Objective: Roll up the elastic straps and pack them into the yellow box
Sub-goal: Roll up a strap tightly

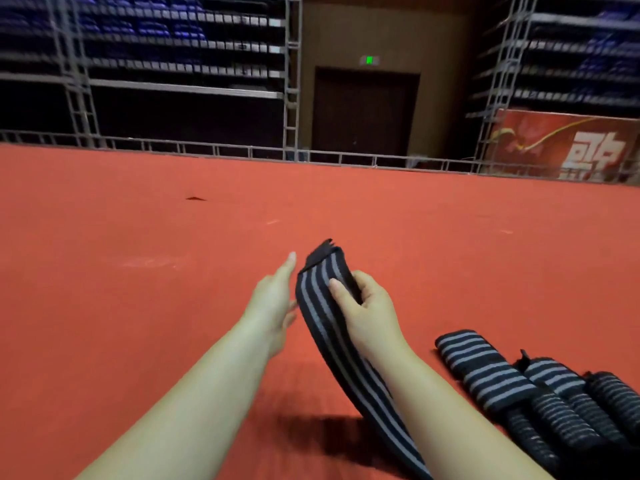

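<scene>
A long black elastic strap with grey stripes [322, 306] hangs above the red floor, running from my right hand down toward the bottom edge of the view. My right hand [367, 306] grips its upper end, thumb across the stripes and fingers curled behind. The strap's dark tip sticks up past that hand. My left hand [275, 299] is stretched out just left of the strap with straight fingers, holding nothing. A pile of similar striped straps [540, 393] lies on the floor at the lower right. No yellow box is in view.
Red carpet floor [173, 254] spreads wide ahead and to the left. A low metal rail [242, 152] borders it at the back, with scaffold stands, a dark door [363, 112] and a red banner [568, 147] behind.
</scene>
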Demonstrator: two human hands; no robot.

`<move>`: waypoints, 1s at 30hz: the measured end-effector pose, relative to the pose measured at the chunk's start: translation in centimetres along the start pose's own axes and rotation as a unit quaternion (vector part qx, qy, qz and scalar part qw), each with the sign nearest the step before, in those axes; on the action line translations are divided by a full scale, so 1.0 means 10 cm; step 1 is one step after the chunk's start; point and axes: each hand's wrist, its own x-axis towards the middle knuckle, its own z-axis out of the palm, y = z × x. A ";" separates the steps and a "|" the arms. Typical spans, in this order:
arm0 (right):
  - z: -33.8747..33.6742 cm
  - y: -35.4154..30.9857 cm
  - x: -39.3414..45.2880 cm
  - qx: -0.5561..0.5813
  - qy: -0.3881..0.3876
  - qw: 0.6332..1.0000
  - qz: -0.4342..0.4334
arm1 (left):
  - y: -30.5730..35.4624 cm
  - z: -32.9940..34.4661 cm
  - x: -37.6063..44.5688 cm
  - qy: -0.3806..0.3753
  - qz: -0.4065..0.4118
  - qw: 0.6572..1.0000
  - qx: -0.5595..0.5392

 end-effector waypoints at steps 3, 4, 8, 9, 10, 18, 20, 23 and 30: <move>-0.08 -0.04 0.06 -0.001 0.020 1.000 0.007 | 0.06 0.14 0.04 -0.111 -0.047 0.987 -0.111; -0.11 -0.06 0.07 -0.001 0.023 1.000 0.006 | 0.11 0.18 0.04 -0.111 -0.043 0.985 -0.128; -0.28 -0.22 0.13 -0.007 0.009 1.000 0.000 | 0.34 0.32 0.00 -0.132 -0.005 0.986 -0.097; -0.33 -0.27 0.16 -0.008 0.002 1.000 0.002 | 0.40 0.36 -0.02 -0.143 0.015 0.987 -0.073; -0.39 -0.33 0.19 -0.011 -0.005 1.000 0.005 | 0.45 0.40 -0.06 -0.152 0.041 0.986 -0.047; -0.75 -0.98 0.48 0.053 0.044 0.997 -0.025 | 0.80 0.69 -0.38 -0.157 0.276 0.946 0.063; -0.78 -1.08 0.53 0.071 0.038 0.997 -0.004 | 0.87 0.74 -0.44 -0.159 0.291 0.942 0.046; -0.78 -1.16 0.56 0.119 0.017 0.992 0.035 | 0.95 0.77 -0.48 -0.166 0.299 0.939 0.026; -0.74 -1.29 0.50 0.285 -0.049 0.949 0.128 | 1.02 0.76 -0.49 -0.149 0.397 0.904 0.053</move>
